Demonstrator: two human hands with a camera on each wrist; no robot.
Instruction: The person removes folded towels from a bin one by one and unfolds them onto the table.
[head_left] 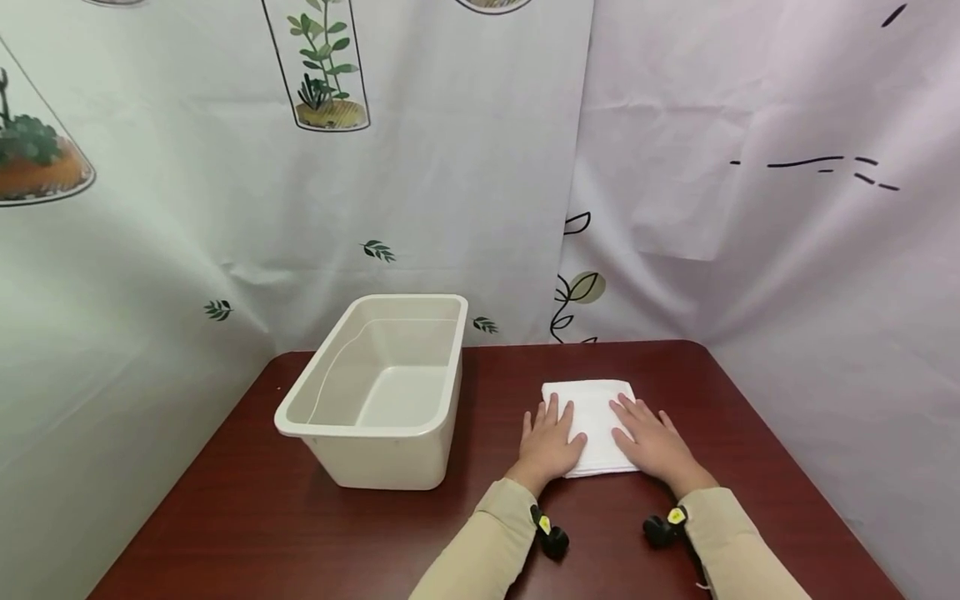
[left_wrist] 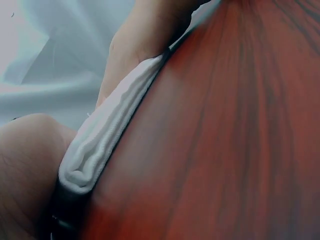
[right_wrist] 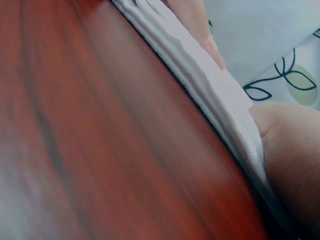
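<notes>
A white cloth [head_left: 592, 417], folded into a flat square, lies on the right part of the table. My left hand [head_left: 550, 443] rests on its left side with the fingers spread and straight. On the opposite side, my right hand [head_left: 656, 443] lies flat with spread fingers on the cloth's right edge. Stacked layers show along the near edge of the cloth [left_wrist: 112, 125] in the left wrist view. The right wrist view shows the same layered edge of the cloth [right_wrist: 200, 85], with part of the right hand [right_wrist: 295, 145] against it.
An off-white plastic tub [head_left: 390, 458] stands on the left of the dark red wooden table [head_left: 247, 517]. A patterned white curtain [head_left: 465, 183] hangs close behind the table and along both sides. Each wrist wears a small black camera.
</notes>
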